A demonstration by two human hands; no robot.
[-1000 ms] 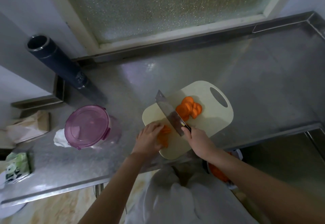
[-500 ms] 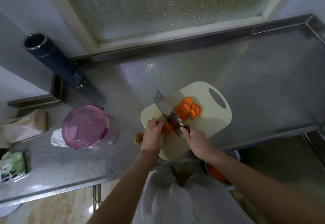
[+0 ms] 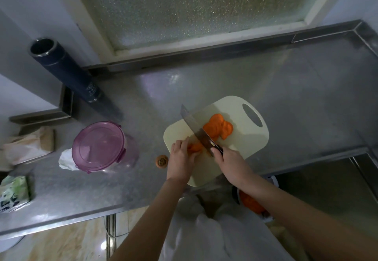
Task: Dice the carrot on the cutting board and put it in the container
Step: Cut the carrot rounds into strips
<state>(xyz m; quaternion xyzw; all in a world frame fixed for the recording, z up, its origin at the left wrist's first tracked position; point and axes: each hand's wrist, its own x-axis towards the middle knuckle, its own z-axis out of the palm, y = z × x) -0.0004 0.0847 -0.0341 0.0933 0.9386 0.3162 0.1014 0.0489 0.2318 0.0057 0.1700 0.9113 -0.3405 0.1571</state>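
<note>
l hand nearer knife now, fingers curled on carrot

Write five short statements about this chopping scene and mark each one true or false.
1. The right hand grips the knife. True.
2. The purple-lidded container stands open. False: its lid is on.
3. A pile of carrot slices lies on the cutting board, right of the knife. True.
4. The carrot end lies on the cutting board. False: it lies on the steel counter, left of the board.
5. The left hand rests idle on the counter. False: it holds the uncut carrot piece on the board.
</note>
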